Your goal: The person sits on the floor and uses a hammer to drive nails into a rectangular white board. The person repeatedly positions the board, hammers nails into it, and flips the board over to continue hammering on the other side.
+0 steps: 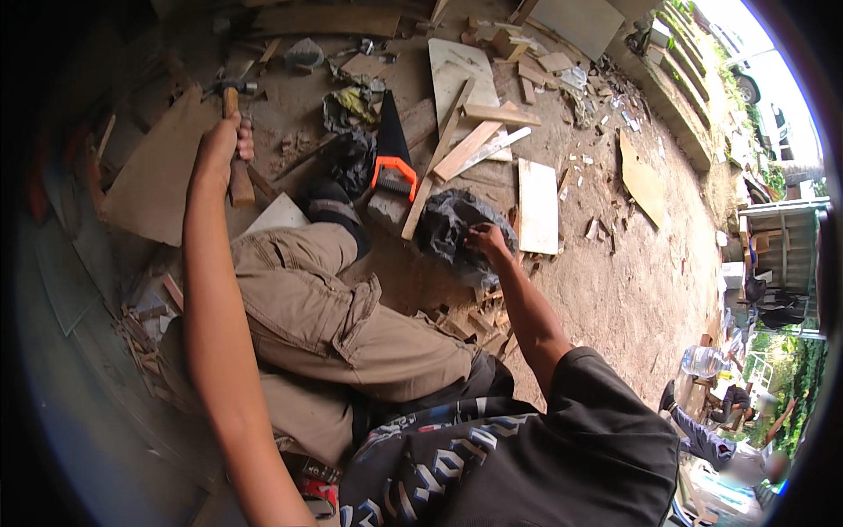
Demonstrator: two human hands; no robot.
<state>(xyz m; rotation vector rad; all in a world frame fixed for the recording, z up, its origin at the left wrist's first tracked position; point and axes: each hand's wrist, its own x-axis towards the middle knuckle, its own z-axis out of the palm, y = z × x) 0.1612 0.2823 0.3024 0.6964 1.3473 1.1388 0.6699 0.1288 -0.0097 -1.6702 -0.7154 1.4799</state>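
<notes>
My left hand (230, 143) is wrapped round the wooden handle of a claw hammer (232, 104), its metal head pointing away from me. With bent fingers my right hand (488, 237) reaches to a crumpled black plastic bag (450, 224) on the ground; whether the fingers pinch the bag or something inside it is hard to make out. Left of the bag lies a hand saw (392, 145) with a dark blade and an orange and black handle. Several wooden strips (479, 149) cross each other just beyond the bag, beside a pale board (537, 206).
A large thin panel (158, 167) lies under my left arm. Wood scraps and rubble are strewn over the dirt ground (632, 290). Another thin board (642, 180) lies to the right. Concrete steps (676, 97), a clear water jug (702, 361) and other people (716, 439) are at far right.
</notes>
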